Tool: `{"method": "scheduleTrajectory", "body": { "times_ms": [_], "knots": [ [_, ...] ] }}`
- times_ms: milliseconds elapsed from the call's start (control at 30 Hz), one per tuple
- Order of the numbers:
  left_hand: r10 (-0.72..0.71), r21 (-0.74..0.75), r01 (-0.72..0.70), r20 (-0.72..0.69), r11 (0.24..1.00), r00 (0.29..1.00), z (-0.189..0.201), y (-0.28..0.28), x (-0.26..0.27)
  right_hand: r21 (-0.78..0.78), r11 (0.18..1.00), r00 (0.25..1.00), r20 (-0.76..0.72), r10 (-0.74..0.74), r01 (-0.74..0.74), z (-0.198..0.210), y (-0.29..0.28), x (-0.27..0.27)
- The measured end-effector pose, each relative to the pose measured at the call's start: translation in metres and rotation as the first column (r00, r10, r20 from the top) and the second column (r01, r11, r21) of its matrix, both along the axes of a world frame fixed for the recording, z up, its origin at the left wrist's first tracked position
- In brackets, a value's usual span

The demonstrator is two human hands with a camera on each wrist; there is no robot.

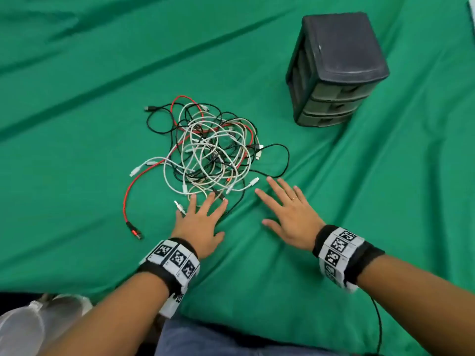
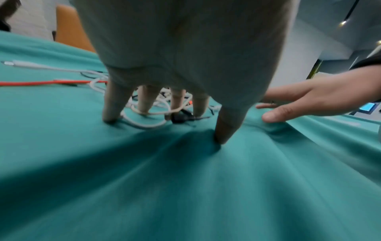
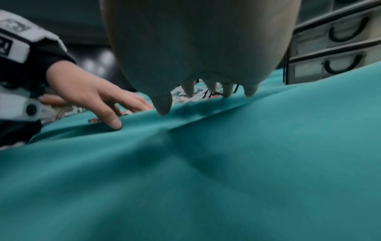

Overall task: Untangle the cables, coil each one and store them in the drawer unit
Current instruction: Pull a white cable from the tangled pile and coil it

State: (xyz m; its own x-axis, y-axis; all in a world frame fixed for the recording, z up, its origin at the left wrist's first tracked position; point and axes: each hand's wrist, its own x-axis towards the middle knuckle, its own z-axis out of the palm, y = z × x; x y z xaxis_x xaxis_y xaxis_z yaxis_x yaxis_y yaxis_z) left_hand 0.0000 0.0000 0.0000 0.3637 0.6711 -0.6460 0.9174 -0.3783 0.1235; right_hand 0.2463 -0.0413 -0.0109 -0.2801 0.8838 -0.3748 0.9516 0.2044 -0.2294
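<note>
A tangle of white, black and red cables (image 1: 210,147) lies on the green cloth in the middle of the head view. A dark drawer unit (image 1: 334,70) with three shut drawers stands at the back right. My left hand (image 1: 203,217) lies flat with spread fingers at the tangle's near edge, its fingertips (image 2: 111,114) touching the cloth among white cable loops (image 2: 144,122). My right hand (image 1: 288,209) rests flat on the cloth just right of the tangle, fingers straight, holding nothing. A red cable's end (image 1: 133,231) trails out to the left.
The green cloth (image 1: 77,124) is creased in long folds across the table. The drawer unit's fronts with black handles (image 3: 340,65) show in the right wrist view. A thin black wire (image 1: 377,325) runs from my right wristband. My knee in jeans (image 1: 205,340) is at the near edge.
</note>
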Motion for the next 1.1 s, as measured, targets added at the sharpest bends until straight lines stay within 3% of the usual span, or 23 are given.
{"method": "scheduleTrajectory", "body": {
  "times_ms": [167,367,567,733,1100],
  "knots": [
    [-0.047,0.049,0.046,0.032,0.998,0.998,-0.003,0.013,-0.006,-0.073,0.997,0.999,-0.037,0.009,-0.012,-0.013,0.017,0.010],
    [-0.219,0.242,0.228,-0.063,0.943,0.974,-0.022,0.006,-0.015,0.013,0.997,0.997,0.000,0.079,-0.079,-0.027,0.007,0.015],
    [-0.265,0.385,0.296,-0.133,0.874,0.955,-0.029,-0.001,-0.015,0.143,0.990,0.999,0.031,0.003,-0.008,-0.019,-0.005,0.016],
    [-0.265,0.394,0.301,-0.143,0.869,0.954,-0.020,-0.004,-0.007,0.056,0.987,0.987,0.047,-0.152,0.150,-0.015,-0.026,0.015],
    [-0.270,0.368,0.297,-0.125,0.881,0.955,-0.017,0.004,-0.004,-0.017,0.993,0.986,0.126,-0.111,0.114,-0.019,-0.017,0.018]
  ]
}}
